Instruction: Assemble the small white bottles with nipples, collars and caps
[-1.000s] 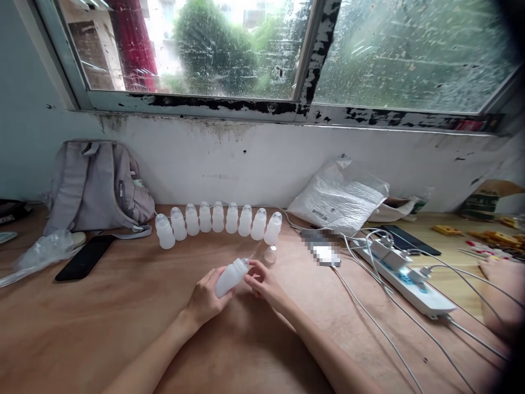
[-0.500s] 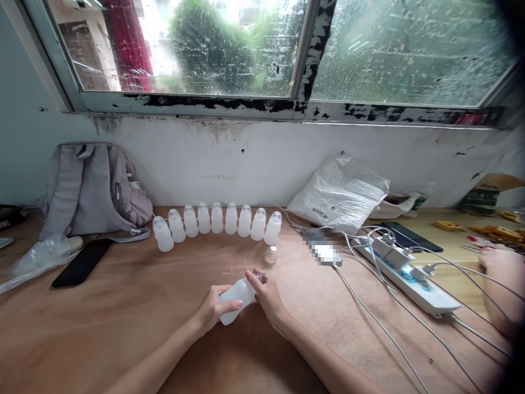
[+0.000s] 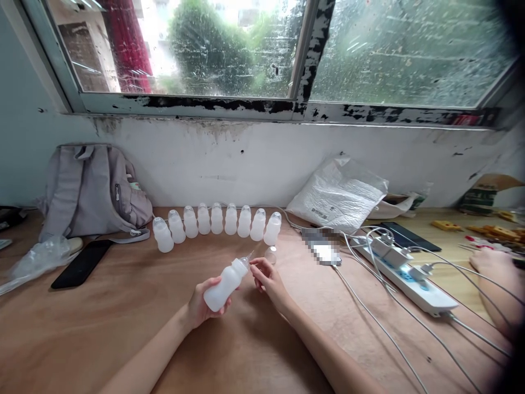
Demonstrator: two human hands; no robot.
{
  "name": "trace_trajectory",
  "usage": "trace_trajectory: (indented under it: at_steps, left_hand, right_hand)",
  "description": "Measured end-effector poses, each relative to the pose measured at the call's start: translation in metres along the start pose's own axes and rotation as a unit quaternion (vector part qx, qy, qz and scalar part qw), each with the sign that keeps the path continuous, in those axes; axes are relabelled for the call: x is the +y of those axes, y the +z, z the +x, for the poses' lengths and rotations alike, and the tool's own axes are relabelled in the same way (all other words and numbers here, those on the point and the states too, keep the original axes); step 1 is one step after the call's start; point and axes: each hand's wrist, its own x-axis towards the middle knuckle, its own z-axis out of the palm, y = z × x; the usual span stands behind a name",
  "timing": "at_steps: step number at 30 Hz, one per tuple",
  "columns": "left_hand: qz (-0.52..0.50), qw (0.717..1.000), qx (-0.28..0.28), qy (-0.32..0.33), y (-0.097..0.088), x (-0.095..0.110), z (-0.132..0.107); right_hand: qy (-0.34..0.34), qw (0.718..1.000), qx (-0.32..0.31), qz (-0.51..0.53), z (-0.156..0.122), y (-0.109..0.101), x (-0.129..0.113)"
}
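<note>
Near the lower middle of the frame, the left hand (image 3: 200, 305) is wrapped around a white bottle (image 3: 223, 287), fingers and thumb closed on its lower half. The bottle is held tilted, its long axis running from the base at lower left to the clear tip at upper right. That tip points toward the right hand (image 3: 268, 280), which is the nearer hand to it; the half-bent fingers, spread a little with nothing visible between them, sit just beside it, and contact cannot be told. Just beyond them lies a clear cap (image 3: 270, 254) on the surface (image 3: 102, 306). Farther out, mid-frame, nine capped bottles (image 3: 217, 220) stand in a curved row. A power strip (image 3: 426, 295) lies at right.
</note>
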Motion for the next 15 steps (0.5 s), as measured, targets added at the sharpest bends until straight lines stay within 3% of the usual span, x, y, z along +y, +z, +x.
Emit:
trace_trajectory:
  at_steps: [4, 9, 15]
  left_hand:
    - [0.039, 0.999, -0.015, -0.01, -0.0017, -0.0029, 0.0041]
    - [0.106, 0.993, -0.044, -0.032, 0.0011, -0.007, 0.0057]
    - [0.114, 0.991, -0.062, -0.011, 0.0026, -0.0075, 0.0052]
  right_hand:
    - [0.012, 0.997, -0.026, 0.071, -0.0054, 0.0029, -0.0073]
    - [0.018, 0.998, -0.016, 0.064, -0.0058, 0.0037, -0.009]
    - [0.057, 0.996, -0.012, 0.064, -0.0042, -0.0002, -0.0074]
